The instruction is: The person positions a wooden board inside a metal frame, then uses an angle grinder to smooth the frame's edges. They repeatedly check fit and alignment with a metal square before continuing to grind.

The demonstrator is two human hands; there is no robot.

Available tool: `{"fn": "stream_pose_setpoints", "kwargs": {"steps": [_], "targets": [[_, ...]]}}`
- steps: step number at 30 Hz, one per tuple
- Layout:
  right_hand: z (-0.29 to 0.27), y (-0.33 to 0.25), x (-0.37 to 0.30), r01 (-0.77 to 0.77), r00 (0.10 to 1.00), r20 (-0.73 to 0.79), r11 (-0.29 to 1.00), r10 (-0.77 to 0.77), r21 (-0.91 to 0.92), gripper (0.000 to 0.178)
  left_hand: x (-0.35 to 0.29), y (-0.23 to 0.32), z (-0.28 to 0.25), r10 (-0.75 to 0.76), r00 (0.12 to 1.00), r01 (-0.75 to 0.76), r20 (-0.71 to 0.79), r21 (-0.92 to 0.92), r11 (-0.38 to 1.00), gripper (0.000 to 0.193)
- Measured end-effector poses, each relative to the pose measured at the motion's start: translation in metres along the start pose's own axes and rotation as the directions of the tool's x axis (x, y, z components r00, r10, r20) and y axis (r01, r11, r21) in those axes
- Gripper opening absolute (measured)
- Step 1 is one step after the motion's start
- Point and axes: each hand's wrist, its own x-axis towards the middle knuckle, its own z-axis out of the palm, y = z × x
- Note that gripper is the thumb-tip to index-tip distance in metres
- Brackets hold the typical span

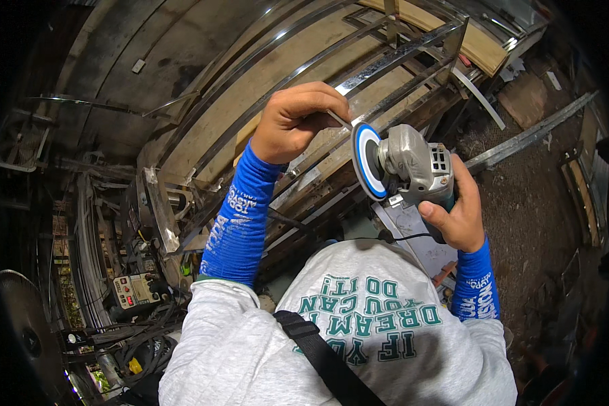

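Nearest: grey shirt (386, 325), big green block lettering in approx. 5 lines, upside down from this view; black strap (318, 355) runs diag. across it. 2 blue sleeves, L sleeve (237, 220) & R sleeve (475, 284), both w/ white print.

Both hands occupied. R hand (461, 216) wraps the grinder (416, 166), thumb on the near side; L hand (301, 118) has curled fingers pinching a thin strip (340, 120), its free end right at the disc's top rim, can't tell if touching.

Grinder's held up in front of the chest, R of ctr. Long axis slants: silver head up & L, body back down-R into the palm, rear mostly hidden. Scrawled marks on the head, unclear; small label too. Disc (367, 162), w/ blue & white rings, sits on the head's L side, back toward the head, working face turned L; seen obliquely, its long dimension near upright. Black cord (413, 237) below.

Beyond the hands: shiny metal frame (372, 74), long bars running lower-L to upper-R. Dark floor (521, 230) at R. Far L: red-and-pale machine (134, 292), panel w/ small print, amid cables. Upper R: pale board (460, 34).
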Motion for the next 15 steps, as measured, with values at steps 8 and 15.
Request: {"fn": "stream_pose_setpoints", "kwargs": {"steps": [8, 15], "targets": [[-0.009, 0.007, 0.000, 0.050, 0.998, -0.032, 0.997, -0.052, -0.057, 0.073, 0.006, 0.022, -0.016, 0.169, 0.980, -0.193, 0.107, 0.289, 0.938, 0.029], [-0.006, 0.005, 0.003, 0.126, 0.992, -0.004, 0.983, -0.128, -0.132, 0.076, 0.004, 0.026, -0.004, 0.248, 0.963, -0.268, 0.102, 0.395, 0.879, 0.031]]}}
